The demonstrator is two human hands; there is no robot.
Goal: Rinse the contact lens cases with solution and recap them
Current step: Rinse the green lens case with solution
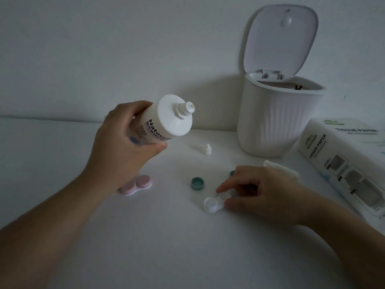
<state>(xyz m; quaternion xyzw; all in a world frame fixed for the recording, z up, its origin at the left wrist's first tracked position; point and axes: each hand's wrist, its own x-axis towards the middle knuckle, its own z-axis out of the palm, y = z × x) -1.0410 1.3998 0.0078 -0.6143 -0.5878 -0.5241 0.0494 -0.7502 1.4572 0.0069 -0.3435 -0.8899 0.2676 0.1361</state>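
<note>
My left hand (pixel 123 140) grips a white solution bottle (pixel 166 119), uncapped and tilted with its nozzle pointing right and slightly up, above the table. On the table, my right hand (pixel 256 192) pinches the right end of an open white lens case (pixel 213 204) between thumb and forefinger. One green cap (pixel 197 182) lies upside down left of that hand; a second green cap (pixel 232 173) peeks out behind the fingers. A pink lens case (pixel 136 185), capped, sits partly under my left wrist. The bottle's white cap (pixel 203 148) lies on its side farther back.
A white ribbed bin (pixel 277 122) with its lid raised stands at the back right against the wall. A tissue paper pack (pixel 343 161) lies along the right edge. A white cotton pad (pixel 281 168) rests just behind my right hand.
</note>
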